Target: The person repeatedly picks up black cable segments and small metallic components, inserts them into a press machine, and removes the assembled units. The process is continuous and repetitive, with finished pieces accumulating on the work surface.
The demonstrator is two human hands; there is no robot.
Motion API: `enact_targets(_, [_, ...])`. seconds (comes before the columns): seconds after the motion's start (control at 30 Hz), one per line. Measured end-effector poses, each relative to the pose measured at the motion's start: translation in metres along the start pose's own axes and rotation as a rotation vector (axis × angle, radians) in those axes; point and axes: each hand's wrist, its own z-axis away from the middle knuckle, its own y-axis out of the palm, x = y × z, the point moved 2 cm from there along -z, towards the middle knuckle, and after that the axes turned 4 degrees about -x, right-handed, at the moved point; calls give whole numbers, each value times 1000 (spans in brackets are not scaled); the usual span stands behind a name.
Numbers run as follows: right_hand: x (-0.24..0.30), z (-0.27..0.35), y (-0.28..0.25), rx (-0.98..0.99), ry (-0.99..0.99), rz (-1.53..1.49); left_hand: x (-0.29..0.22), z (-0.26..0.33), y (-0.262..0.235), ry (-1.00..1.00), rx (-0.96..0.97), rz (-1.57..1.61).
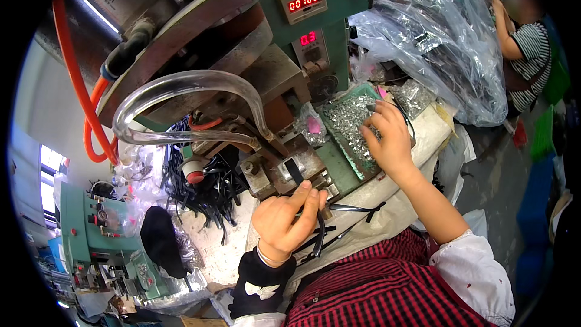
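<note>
Green press machine (315, 30) looming ahead of both hands. Tray of small metal bits (348, 124) under right hand (387, 136), fingers loosely curled, picking; grasp unclear. Left hand (284, 221) pinched shut on black strap (295, 172), long axis running fwd onto die, w/ left nearer

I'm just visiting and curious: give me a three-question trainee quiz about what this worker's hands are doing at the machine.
1. True or false: the left hand holds a black strap on the press bed.
2. What does the right hand reach into?
A. the green tray of small silvery parts
B. the clear plastic bag
C. the orange hose
3. Fill in: the clear curved tube runs over the ______ side of the machine.

Key: 1 true; 2 A; 3 left.
</note>
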Motion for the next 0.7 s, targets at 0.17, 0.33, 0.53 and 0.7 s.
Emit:
enact_targets(0.17, [10,-1,4,66,-140,25,1,-1,1,8,3,5])
enact_targets(0.33, [17,-17,21,206,-369,160,-4,1,-2,-96,9,38])
enact_targets(0.53, [-27,10,3,-23,457,-653,-7,69,-62,-309,-45,-284])
enact_targets(0.7, [-31,22,17,-254,652,-957,71,111,-116,-975,-291,-458])
